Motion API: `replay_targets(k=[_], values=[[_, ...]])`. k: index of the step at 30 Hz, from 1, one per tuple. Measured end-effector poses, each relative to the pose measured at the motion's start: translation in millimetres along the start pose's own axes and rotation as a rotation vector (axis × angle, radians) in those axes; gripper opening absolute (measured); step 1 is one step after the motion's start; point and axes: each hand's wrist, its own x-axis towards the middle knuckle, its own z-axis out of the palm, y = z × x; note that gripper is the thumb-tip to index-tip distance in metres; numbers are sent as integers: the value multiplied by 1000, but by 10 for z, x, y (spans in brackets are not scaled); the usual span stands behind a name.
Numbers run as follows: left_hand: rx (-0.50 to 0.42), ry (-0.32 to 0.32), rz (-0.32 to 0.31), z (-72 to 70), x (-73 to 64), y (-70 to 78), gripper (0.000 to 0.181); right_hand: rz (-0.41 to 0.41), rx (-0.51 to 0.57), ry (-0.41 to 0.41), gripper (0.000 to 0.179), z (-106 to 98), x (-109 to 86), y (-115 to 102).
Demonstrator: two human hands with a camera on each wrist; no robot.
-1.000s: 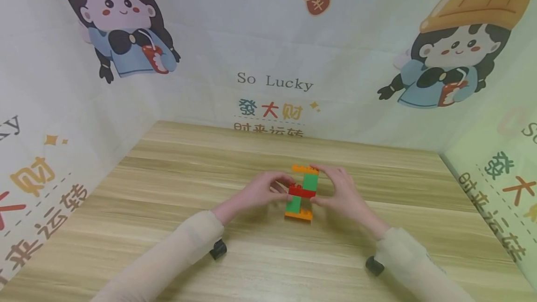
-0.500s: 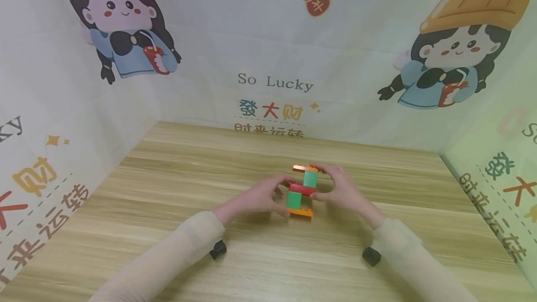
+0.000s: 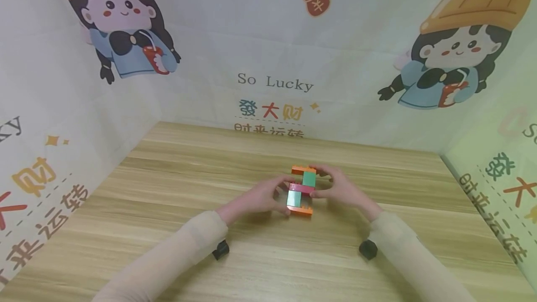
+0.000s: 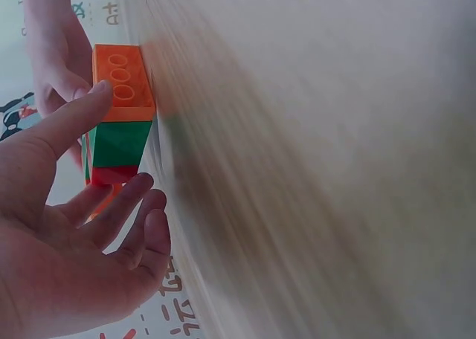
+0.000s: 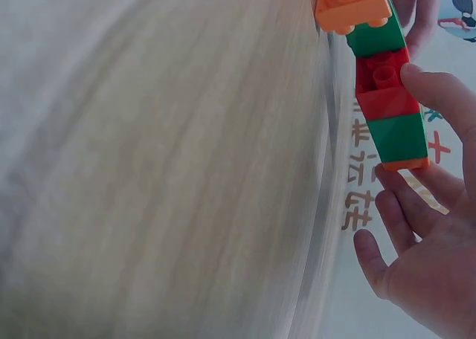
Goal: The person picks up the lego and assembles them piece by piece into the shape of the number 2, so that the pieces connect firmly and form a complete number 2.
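A stack of toy building bricks is held up between both hands in the head view. It steps from an orange brick at one end through green, red and green to another orange brick. My left hand grips its lower left: in the left wrist view the thumb lies on the studless face of the orange brick, fingertips by the red brick. My right hand grips the other side, its thumb on the red brick and fingertips by the far orange brick in the right wrist view.
A wood-grain table lies beneath the hands. Printed cloth walls with cartoon figures enclose its back and sides. A small black device sits under the left sleeve, and another black device under the right one.
My left thumb has slid from the middle of the stack down to the lower orange brick. The stack has tilted slightly, and my right wrist has shifted a little left and up.
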Motion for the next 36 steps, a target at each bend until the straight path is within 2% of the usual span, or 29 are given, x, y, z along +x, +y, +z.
replay_targets(k=[8,16,30,36], values=[[-16,-15,-32,4,16,-13,82,13,26,-66,79,-24,44,74],[12,-18,-60,3,29,-17,74,51,39,-115,79,-47,44,81],[39,-38,-67,-2,17,-5,72,78,9,-173,77,-57,21,116],[42,-43,-42,-11,-10,6,71,99,-3,-176,77,-48,-8,80]])
